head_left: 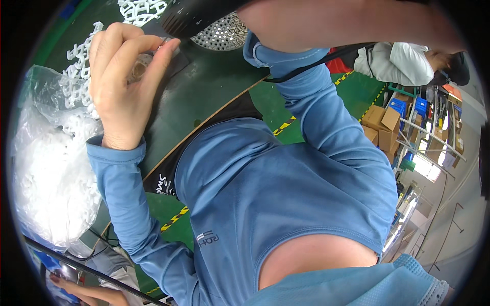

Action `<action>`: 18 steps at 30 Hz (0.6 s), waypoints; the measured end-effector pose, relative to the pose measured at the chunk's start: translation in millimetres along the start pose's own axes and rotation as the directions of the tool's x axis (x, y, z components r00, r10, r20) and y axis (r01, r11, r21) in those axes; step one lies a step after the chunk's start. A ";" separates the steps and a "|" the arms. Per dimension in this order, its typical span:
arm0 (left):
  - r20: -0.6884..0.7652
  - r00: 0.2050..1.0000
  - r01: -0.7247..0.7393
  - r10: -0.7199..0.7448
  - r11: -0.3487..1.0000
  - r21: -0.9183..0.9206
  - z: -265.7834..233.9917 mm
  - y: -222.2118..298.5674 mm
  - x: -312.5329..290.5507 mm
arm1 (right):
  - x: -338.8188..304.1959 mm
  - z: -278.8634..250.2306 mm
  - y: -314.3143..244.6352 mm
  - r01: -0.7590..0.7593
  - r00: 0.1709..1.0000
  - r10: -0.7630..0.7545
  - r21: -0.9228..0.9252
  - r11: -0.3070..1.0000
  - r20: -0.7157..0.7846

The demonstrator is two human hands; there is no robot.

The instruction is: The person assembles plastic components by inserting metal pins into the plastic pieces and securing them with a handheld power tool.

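My left hand (120, 81) is raised over the green work table (199, 89), thumb and index fingertip pinched together. A tiny shiny piece (162, 45) shows at the fingertips, too small to name. Just above them, at the top edge, is the black body of what looks like an electric screwdriver (196, 15), with vent slots. My right hand (270, 20) meets it, large and blurred near the camera; its fingers are mostly out of view. Behind the left fingers lies a pale round ring-like thing (139, 69), partly hidden. A perforated metal bowl (217, 38) of small screws sits beside the tool.
White lattice plastic parts (79, 61) lie along the far left, by a large clear bag (56, 168) of white pieces. A co-worker (398, 64) is at the upper right and another person's arm (87, 290) at the lower left. Cardboard boxes (380, 125) stand by shelving.
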State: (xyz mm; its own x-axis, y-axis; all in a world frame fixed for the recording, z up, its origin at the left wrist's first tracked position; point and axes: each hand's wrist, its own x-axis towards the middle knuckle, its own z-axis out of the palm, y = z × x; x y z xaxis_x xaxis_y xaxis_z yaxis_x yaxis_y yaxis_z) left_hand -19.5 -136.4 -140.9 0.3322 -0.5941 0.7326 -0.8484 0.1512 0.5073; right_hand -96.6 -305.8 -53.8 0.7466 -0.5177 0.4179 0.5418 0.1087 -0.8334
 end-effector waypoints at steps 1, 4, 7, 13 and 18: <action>0.001 1.000 0.000 0.000 1.000 0.000 -0.2 0.5 0.3 | -0.5 -0.5 1.5 -0.002 1.000 0.002 0.002 1.000 0.005; 0.016 1.000 0.017 -0.017 1.000 -0.003 -0.7 1.5 1.1 | -2.0 -1.6 5.2 -0.010 1.000 0.010 0.007 1.000 0.022; 0.022 1.000 0.010 -0.010 1.000 -0.006 0.0 0.5 1.0 | -3.2 -1.4 7.3 -0.018 0.999 0.017 0.011 1.000 0.041; 0.070 0.994 0.081 -0.082 0.997 0.018 0.3 3.4 1.3 | -6.7 -0.7 10.5 -0.033 0.997 0.031 0.017 0.999 0.076; 0.191 0.968 0.150 -0.164 0.985 0.087 -1.1 -4.8 -7.1 | -11.5 -0.8 9.4 -0.048 0.994 0.046 0.022 0.999 0.101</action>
State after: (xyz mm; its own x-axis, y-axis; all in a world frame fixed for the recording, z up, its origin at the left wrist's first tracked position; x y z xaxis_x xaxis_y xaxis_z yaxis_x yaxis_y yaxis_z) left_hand -17.3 -132.1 -148.0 0.3819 -0.7506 0.5392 -0.8219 -0.0090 0.5696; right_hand -100.4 -299.5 -66.8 0.8056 -0.4242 0.4136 0.5135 0.1518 -0.8446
